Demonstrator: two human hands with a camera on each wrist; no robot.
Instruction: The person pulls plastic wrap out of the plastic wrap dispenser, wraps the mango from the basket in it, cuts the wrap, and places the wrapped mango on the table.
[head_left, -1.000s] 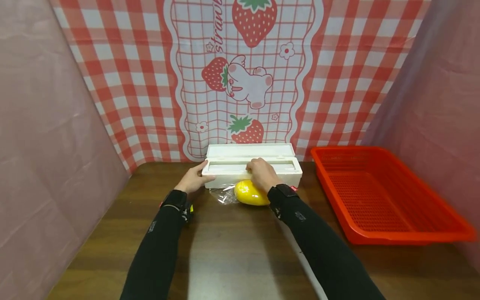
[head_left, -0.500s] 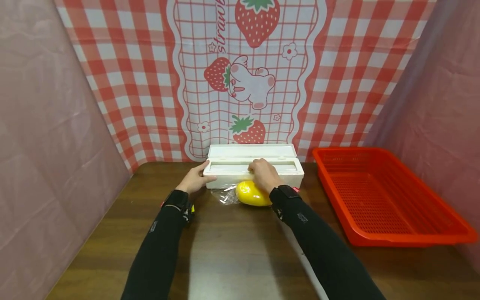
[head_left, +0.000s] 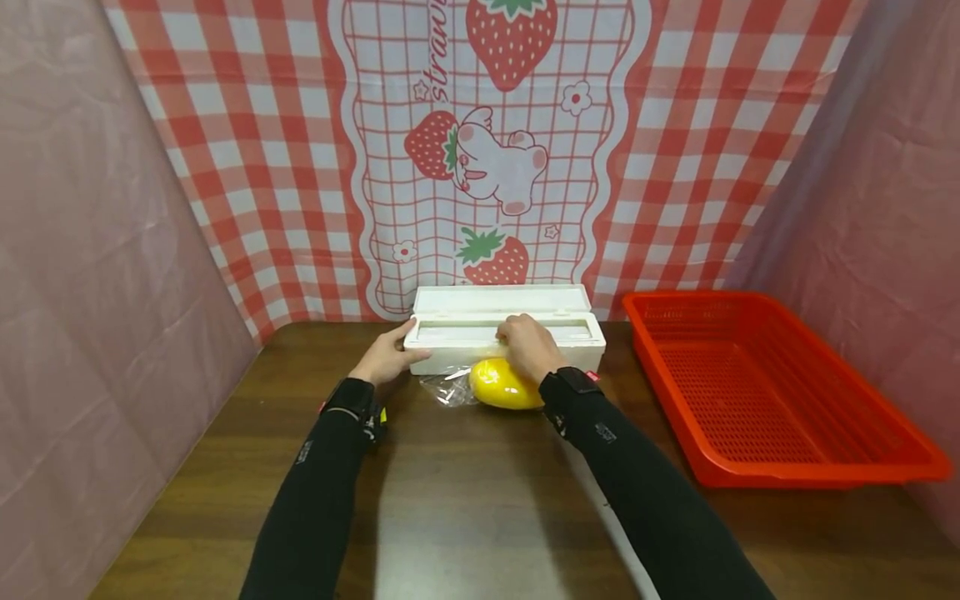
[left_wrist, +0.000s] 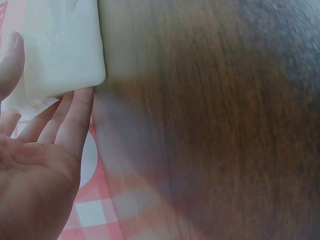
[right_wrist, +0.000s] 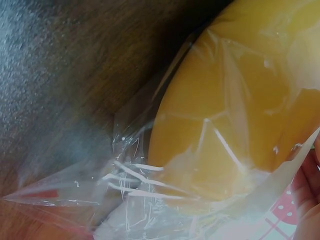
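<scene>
A long white box (head_left: 442, 360) with its lid (head_left: 502, 298) tipped up at the back looks like a plastic wrap dispenser. At its left end my left hand (head_left: 384, 357) grips the corner, thumb along the front wall and fingers against the end; in the left wrist view those fingers (left_wrist: 75, 120) touch the end wall. Over the front rim of the slot, my right hand (head_left: 531, 348) bends its fingers; I cannot tell what they pinch. Below it lies a smooth yellow oval object (head_left: 498, 386) covered in clear plastic film (right_wrist: 135, 175), partly hidden by the right hand and wrist.
A red plastic basket (head_left: 810, 477) with a perforated floor stands on the right of the brown wooden table (head_left: 465, 517). A checked strawberry-print cloth (head_left: 285, 167) hangs right behind the box. Pink fabric walls (head_left: 90, 292) flank both sides.
My right hand has shifted very slightly to the right along the slot. The left hand, the box and the yellow object keep their places; the view itself sways a little.
</scene>
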